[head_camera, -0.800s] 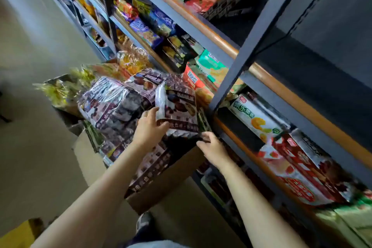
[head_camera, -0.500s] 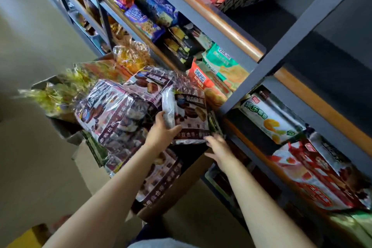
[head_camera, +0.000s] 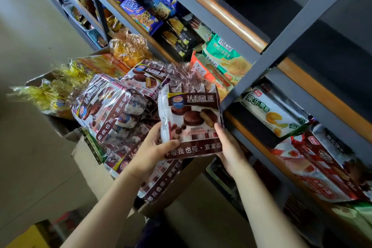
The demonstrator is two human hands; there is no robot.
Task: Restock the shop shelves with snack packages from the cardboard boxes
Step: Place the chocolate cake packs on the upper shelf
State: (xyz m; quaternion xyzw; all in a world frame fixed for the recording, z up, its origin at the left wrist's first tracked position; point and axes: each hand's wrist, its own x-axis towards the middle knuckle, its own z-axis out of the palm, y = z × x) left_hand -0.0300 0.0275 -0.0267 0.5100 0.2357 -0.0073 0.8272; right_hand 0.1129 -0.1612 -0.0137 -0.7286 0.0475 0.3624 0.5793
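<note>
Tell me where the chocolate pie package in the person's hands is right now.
The chocolate pie package is mid-frame, gripped by the left hand and right hand, above the cardboard box, left of the shelf post.

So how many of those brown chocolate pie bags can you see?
4 at least: one brown-and-white plastic chocolate pie bag held by both hands, two piled on the cardboard box, one lower down. More may be hidden.
</note>
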